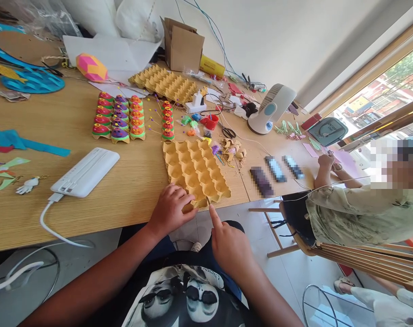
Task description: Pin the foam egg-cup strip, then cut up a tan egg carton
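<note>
A yellow cardboard egg tray [196,168] lies at the near edge of the table, its rows of cups facing up. My left hand [170,209] grips its near left corner, fingers over the top and thumb along the front edge. My right hand [230,245] is just in front of the tray, index finger stretched and the other fingers curled in. A thin dark blade-like tip [208,200] shows between that fingertip and the tray's front edge; its handle is hidden in the hand. Painted egg-carton pieces [120,117] stand in coloured rows beyond, with one more row [167,120] behind the tray.
A white power bank [86,172] with a cable lies to the left. Behind are another egg tray [164,84], a cardboard box [183,44], scissors [227,130], cardboard scraps [233,150] and a white fan [272,109]. Phones [275,169] lie at right, near a seated person [356,209].
</note>
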The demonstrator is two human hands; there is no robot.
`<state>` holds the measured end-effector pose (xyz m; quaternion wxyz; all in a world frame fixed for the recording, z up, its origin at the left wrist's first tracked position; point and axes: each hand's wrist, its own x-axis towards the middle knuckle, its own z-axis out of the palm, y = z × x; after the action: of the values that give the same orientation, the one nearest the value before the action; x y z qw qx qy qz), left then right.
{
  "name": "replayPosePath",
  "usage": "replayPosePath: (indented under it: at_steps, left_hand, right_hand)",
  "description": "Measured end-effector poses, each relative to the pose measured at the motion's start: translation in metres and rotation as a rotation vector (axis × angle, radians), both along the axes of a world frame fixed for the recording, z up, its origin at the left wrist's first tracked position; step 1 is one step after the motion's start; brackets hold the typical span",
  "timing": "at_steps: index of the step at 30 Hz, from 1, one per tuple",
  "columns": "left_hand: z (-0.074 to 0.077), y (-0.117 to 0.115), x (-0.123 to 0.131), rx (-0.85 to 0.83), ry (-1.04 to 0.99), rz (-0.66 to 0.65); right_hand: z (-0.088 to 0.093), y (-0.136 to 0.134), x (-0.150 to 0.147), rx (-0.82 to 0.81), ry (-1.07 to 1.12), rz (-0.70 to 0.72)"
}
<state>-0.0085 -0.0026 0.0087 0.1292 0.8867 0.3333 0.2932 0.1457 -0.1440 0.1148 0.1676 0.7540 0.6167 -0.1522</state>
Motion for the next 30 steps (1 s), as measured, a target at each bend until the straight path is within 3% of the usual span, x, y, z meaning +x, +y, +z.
replayPosePath:
  at_steps: [10, 17, 23, 30]
  left_hand:
    - [-0.001, 0.000, 0.000, 0.026, 0.009, 0.004]
    - [-0.001, -0.001, 0.001, 0.039, 0.022, 0.022]
    - [-0.002, -0.001, 0.001, 0.039, 0.005, 0.008]
    - [-0.003, 0.000, 0.001, 0.039, 0.006, -0.001]
  right_hand:
    - [-0.004, 0.028, 0.005, 0.064, 0.038, 0.016]
    - [-0.012, 0.014, 0.001, 0.077, 0.003, -0.009]
    - [-0.003, -0.002, -0.001, 0.045, -0.005, -0.009]
    - [0.002, 0.006, 0.000, 0.019, -0.007, 0.002]
